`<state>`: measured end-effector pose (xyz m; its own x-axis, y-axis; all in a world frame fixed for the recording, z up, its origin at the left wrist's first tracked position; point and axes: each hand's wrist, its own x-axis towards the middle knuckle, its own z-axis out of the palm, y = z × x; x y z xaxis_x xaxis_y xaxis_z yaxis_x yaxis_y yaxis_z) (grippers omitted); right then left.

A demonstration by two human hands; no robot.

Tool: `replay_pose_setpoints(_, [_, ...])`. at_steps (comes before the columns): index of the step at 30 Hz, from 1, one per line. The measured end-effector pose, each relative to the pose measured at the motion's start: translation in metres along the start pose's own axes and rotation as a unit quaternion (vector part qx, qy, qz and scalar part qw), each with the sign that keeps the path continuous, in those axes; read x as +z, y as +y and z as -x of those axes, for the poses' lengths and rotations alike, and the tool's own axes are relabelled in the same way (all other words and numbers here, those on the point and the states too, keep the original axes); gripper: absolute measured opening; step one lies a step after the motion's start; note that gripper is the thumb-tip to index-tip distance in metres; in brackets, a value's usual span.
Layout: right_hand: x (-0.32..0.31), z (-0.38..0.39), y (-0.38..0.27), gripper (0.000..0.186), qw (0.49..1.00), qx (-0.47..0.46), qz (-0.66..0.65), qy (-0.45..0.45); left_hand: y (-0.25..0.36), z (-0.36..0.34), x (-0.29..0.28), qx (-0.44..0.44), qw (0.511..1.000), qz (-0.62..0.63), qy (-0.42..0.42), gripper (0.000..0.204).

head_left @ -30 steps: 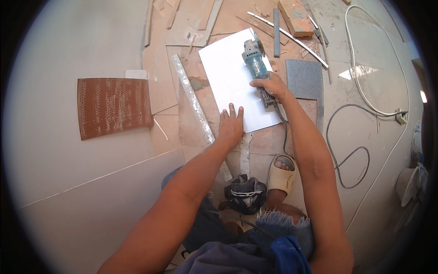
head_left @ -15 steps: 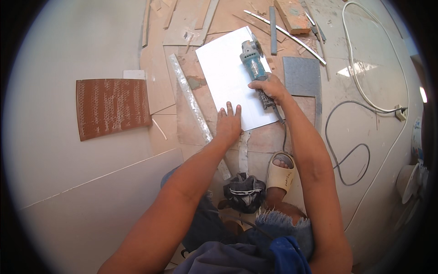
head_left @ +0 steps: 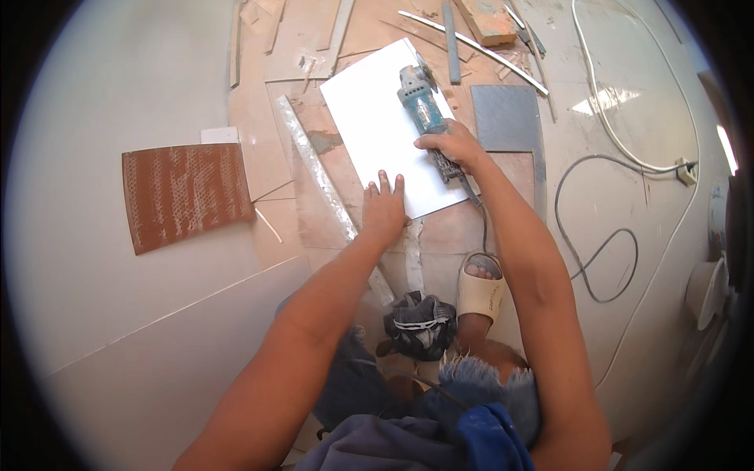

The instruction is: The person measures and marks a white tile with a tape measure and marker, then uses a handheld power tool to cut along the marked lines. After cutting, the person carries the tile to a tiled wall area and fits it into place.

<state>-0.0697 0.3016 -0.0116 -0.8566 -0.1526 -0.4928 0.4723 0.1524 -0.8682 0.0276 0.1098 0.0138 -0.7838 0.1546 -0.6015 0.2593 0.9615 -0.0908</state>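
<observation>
White and smooth, the panel (head_left: 365, 102) lay flat on the dusty, scrap-strewn floor in front of us, a tilted rectangle with straight edges. Our left hand (head_left: 384, 206) was open, its fingers spread over the panel's near left corner; our right hand (head_left: 457, 146) was closed around the worn teal-and-grey body of an angle grinder (head_left: 424, 110). Its dark disc (head_left: 426, 72) stood at the right edge, near the far corner. We judged the work along that edge to be under way: the panel looked whole, and what was left depended on a cut we could not make out, nor could we tell whether the disc was spinning. Around us lay a ribbed red-brown tile (head_left: 187, 196), a slate-grey tile (head_left: 503, 118), a long, paint-spattered bar (head_left: 316, 165) and a rough, orange-sided block (head_left: 487, 22).
</observation>
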Motion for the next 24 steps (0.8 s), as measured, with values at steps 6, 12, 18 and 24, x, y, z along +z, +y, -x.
replay_pose_setpoints(6, [-0.001,-0.007,0.013,0.062,1.000,0.010,0.007,0.011,-0.001,-0.001,0.002,0.007,1.000,-0.005,0.010,0.105])
replay_pose_setpoints(12, [-0.001,-0.005,0.014,0.062,1.000,0.010,0.009,-0.002,-0.001,0.001,0.001,0.013,1.000,0.005,0.022,0.105])
replay_pose_setpoints(18, [0.000,0.006,0.002,0.049,1.000,0.018,-0.015,-0.007,-0.005,-0.002,0.006,0.011,1.000,0.010,0.020,0.107])
replay_pose_setpoints(24, [-0.002,0.012,0.004,0.048,0.999,0.008,-0.033,-0.007,-0.002,-0.001,0.000,0.002,1.000,0.006,0.000,0.105])
